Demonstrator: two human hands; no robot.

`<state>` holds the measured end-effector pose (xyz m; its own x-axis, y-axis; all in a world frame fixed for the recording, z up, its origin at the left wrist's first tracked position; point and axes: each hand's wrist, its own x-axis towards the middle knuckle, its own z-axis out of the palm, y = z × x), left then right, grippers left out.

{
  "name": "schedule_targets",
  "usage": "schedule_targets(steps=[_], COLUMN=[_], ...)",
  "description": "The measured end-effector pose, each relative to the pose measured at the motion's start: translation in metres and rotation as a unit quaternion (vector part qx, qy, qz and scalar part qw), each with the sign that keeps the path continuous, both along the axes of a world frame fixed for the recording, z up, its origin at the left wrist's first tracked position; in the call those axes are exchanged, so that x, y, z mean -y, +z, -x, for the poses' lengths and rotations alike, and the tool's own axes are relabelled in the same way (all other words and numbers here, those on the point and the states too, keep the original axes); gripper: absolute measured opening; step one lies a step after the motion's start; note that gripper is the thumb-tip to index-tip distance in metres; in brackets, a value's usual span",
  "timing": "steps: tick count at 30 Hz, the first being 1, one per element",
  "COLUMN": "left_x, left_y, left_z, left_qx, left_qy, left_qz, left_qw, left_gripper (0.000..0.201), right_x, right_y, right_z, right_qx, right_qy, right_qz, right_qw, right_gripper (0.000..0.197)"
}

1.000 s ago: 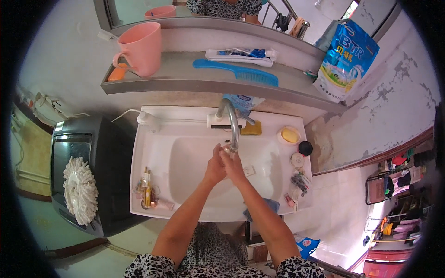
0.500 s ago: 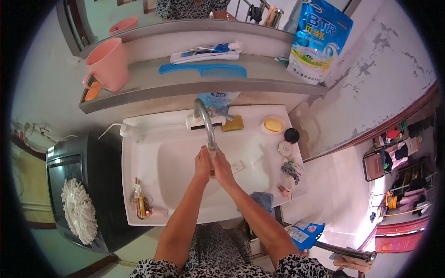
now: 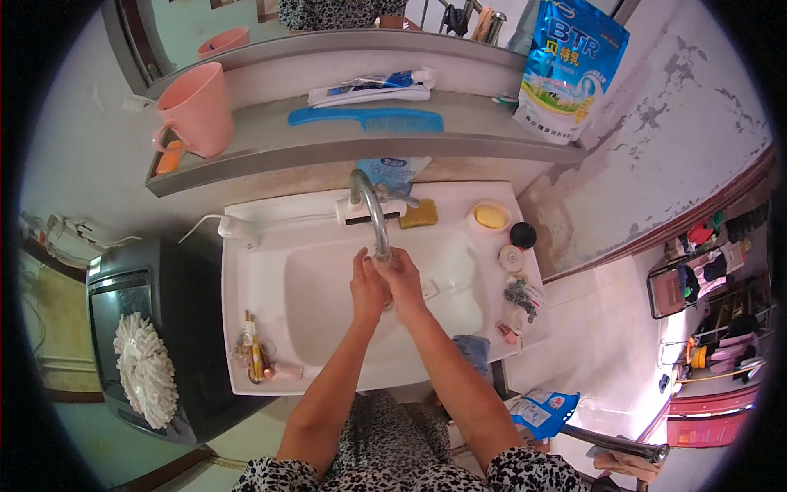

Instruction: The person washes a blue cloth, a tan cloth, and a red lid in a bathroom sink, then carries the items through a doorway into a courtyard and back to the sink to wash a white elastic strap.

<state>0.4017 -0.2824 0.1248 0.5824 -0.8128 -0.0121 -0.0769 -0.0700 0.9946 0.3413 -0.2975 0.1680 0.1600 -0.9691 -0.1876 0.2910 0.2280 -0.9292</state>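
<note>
Both of my hands are raised beneath the curved metal faucet (image 3: pixel 379 217), over the white sink basin (image 3: pixel 316 287). My left hand (image 3: pixel 367 287) is cupped with its fingers partly stretched up beside the spout. My right hand (image 3: pixel 400 283) faces it, fingers loosely bent around the spout's end. The palms are turned toward each other and the wrists are close together. I see no object held in either hand, though the space between the palms is partly hidden. A small pale piece (image 3: pixel 429 289) shows in the basin just right of my right hand.
A yellow-brown sponge (image 3: pixel 419 213) and yellow soap in a dish (image 3: pixel 490 216) lie behind the basin. Small items line both sink sides. Above runs a shelf (image 3: pixel 270 168) with a pink mug (image 3: pixel 195 111), blue comb (image 3: pixel 369 120) and blue pouch (image 3: pixel 571 70). A black appliance (image 3: pixel 197 344) stands left.
My hands have moved slightly up and right, closer around the spout's end, and their fingertips have spread a little apart. The whole view has shifted slightly.
</note>
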Motion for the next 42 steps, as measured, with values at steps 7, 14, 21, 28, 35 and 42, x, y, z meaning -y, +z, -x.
schedule_targets(steps=[7,14,21,28,35,42], left_x=[0.008,0.001,0.010,-0.008,-0.008,-0.013], left_y=[0.024,0.043,0.012,0.050,0.014,0.029], left_z=[-0.016,0.000,-0.005,-0.030,0.008,0.008], left_qx=[-0.136,0.072,-0.185,-0.509,-0.018,0.046], left_qy=[-0.108,-0.038,-0.006,-0.299,-0.117,-0.078], left_qz=[-0.089,-0.096,-0.027,-0.113,-0.101,-0.089], left_qw=[0.981,0.992,0.982,0.799,0.988,0.992], left_gripper=[0.042,0.040,0.045,0.046,0.056,0.055], right_x=[0.003,-0.013,-0.011,0.012,0.015,0.017], right_y=[-0.011,-0.015,0.009,0.022,0.009,0.009], right_z=[0.032,0.013,-0.004,0.015,0.005,-0.005], right_qx=[0.023,-0.056,-0.024,0.013,0.000,0.104], right_qy=[0.208,0.026,0.007,0.177,0.036,-0.034], right_qz=[-0.083,-0.014,-0.002,-0.108,-0.082,-0.139], right_qw=[0.974,0.998,1.000,0.978,0.996,0.984], right_gripper=[0.032,0.034,0.038,0.027,0.025,0.023])
